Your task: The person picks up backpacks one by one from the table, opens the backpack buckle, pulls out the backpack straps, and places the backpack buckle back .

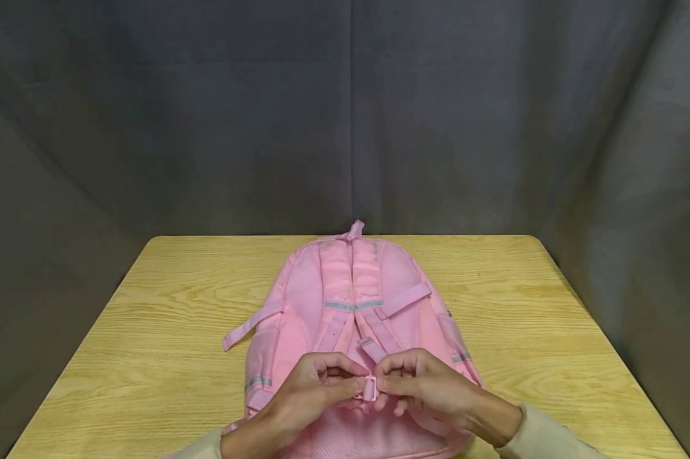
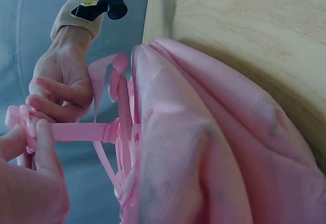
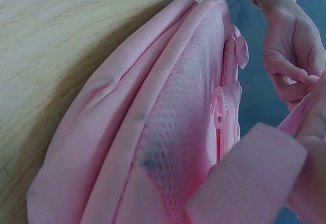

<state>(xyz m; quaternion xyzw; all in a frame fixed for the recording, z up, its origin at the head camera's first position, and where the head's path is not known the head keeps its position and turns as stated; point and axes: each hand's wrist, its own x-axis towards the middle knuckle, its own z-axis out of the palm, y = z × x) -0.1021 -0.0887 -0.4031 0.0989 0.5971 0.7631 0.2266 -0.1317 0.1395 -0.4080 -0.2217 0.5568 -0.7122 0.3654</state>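
Observation:
A pink backpack [image 1: 307, 280] lies on the table with its shoulder straps facing up. Above its lower part, both hands meet at a small pink plastic buckle [image 1: 370, 389] with webbing through it. My left hand [image 1: 316, 386] pinches the buckle's left side between thumb and fingers. From the other side, my right hand [image 1: 422, 386] pinches its right edge. A pink strap [image 2: 76, 132] runs taut from the buckle to the bag in the left wrist view. Close to the right hand, a loose strap end [image 3: 249, 178] sticks out large in the right wrist view.
The wooden table [image 1: 167, 319] extends on both sides of the bag. One webbing strap [image 1: 253, 324] hangs out over the bag's left side, another strap [image 1: 408, 299] lies across its right. Dark grey curtains [image 1: 236, 127] surround the table behind and at the sides.

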